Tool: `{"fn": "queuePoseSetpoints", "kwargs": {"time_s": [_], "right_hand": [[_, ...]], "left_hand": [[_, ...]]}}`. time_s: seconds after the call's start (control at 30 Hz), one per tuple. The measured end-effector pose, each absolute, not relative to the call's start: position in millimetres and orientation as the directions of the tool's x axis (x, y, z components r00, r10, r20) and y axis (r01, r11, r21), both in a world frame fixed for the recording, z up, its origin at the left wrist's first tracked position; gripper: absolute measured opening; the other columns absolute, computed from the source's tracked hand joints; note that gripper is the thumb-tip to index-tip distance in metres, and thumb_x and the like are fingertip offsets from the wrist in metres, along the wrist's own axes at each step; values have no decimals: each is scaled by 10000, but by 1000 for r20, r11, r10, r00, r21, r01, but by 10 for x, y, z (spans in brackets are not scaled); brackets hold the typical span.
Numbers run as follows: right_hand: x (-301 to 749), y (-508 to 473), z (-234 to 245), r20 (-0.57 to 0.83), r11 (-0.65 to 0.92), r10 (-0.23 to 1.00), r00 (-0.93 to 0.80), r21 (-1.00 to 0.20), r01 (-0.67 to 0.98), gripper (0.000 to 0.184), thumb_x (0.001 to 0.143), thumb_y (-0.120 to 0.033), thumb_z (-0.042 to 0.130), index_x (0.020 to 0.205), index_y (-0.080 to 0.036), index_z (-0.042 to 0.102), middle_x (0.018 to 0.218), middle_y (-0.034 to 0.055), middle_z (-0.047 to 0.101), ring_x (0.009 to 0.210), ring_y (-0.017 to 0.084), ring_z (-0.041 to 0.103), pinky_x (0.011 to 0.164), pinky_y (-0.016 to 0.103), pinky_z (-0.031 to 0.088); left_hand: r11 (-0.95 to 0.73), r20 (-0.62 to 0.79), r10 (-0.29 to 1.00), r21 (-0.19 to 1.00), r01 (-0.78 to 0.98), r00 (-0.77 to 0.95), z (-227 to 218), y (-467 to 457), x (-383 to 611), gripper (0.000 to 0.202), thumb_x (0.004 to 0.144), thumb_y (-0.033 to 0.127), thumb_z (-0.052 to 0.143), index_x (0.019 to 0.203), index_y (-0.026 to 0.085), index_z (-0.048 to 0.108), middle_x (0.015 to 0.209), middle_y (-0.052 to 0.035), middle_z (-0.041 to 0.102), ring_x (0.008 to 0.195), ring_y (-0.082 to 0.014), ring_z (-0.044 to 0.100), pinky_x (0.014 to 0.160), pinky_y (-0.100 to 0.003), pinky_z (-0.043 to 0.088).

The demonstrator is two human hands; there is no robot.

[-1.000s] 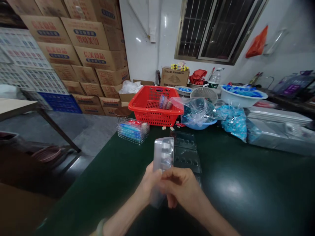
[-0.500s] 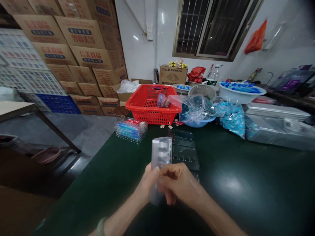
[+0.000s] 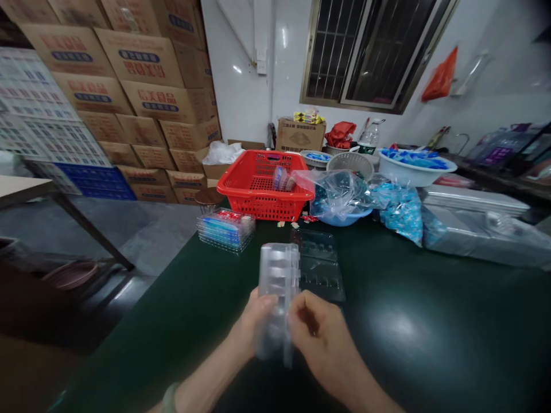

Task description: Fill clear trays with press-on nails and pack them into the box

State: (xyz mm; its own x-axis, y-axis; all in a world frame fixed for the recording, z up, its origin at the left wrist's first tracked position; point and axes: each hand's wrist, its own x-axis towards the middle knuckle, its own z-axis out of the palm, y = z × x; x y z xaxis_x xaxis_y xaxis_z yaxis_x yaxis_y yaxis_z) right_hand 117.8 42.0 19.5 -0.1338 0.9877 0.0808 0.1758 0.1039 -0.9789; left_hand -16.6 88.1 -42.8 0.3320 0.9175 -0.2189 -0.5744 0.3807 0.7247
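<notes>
A stack of clear plastic trays [image 3: 279,269] with moulded ridges stands upright above the table, blurred at its lower end. My left hand [image 3: 253,321] is closed round its left side, thumb across the front. At the right edge, my right hand [image 3: 316,330] pinches the rim of a tray that stands slightly apart from the others. Its fingertips are partly hidden. Just beyond my right hand, open clear plastic trays [image 3: 321,278] lie in a row on the dark green table [image 3: 404,321].
A stack of filled clear packs [image 3: 226,230] sits at the table's left edge. Behind it stands a red basket [image 3: 267,205]. A blue basin [image 3: 342,218] under plastic film, a bag of blue packets [image 3: 400,212] and a white basin [image 3: 415,172] line the back right.
The tray stack has turned so its ridged face shows more. My right hand has moved slightly right, drawing one tray's edge away from the stack.
</notes>
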Motion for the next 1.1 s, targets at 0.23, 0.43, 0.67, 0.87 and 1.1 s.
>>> {"fn": "queuePoseSetpoints", "kwargs": {"time_s": [0.23, 0.43, 0.67, 0.87, 1.1], "right_hand": [[2216, 452, 215, 371, 169, 924, 96, -618, 768, 74, 774, -206, 461, 708, -201, 494, 574, -55, 452, 490, 87, 416, 479, 195, 307], [2905, 665, -202, 312, 5, 947, 71, -237, 971, 133, 785, -214, 424, 656, -204, 454, 549, -41, 451, 494, 115, 439, 504, 238, 273], [2471, 440, 44, 345, 119, 936, 70, -497, 860, 125, 808, -218, 426, 684, -216, 446, 557, -45, 411, 493, 106, 400, 488, 220, 313], [1971, 378, 235, 269, 218, 963, 15, -807, 548, 146, 832, -257, 463, 699, -198, 471, 581, -49, 410, 501, 86, 387, 462, 198, 293], [1247, 323, 259, 61, 83, 969, -241, -993, 82, 198, 839, -275, 506, 676, -169, 472, 589, -48, 418, 527, 67, 387, 475, 175, 302]], "left_hand": [[334, -106, 921, 707, -624, 374, -335, 991, -266, 477, 668, 380, 678, 1074, 143, 597, 977, -114, 652, 886, -253, 603, 754, -344, 492], [328, -131, 923, 759, -562, 362, -359, 1039, -288, 460, 690, 413, 645, 1077, 175, 575, 1047, -115, 619, 936, -272, 581, 770, -369, 483], [-78, 37, 980, 975, 209, 196, 12, 1103, -733, 703, 685, 429, 639, 1313, 245, 383, 1042, -76, 576, 819, -231, 570, 721, -343, 460], [-82, 104, 993, 236, 968, 59, -384, 920, -1407, 726, 621, 506, 615, 1277, 237, 462, 1175, -186, 486, 1126, -437, 397, 858, -603, 302], [-133, 110, 986, 973, 189, 128, -72, 575, -602, 768, 761, 538, 526, 1398, 303, 167, 1367, -117, 361, 1221, -327, 360, 962, -479, 309]]}}
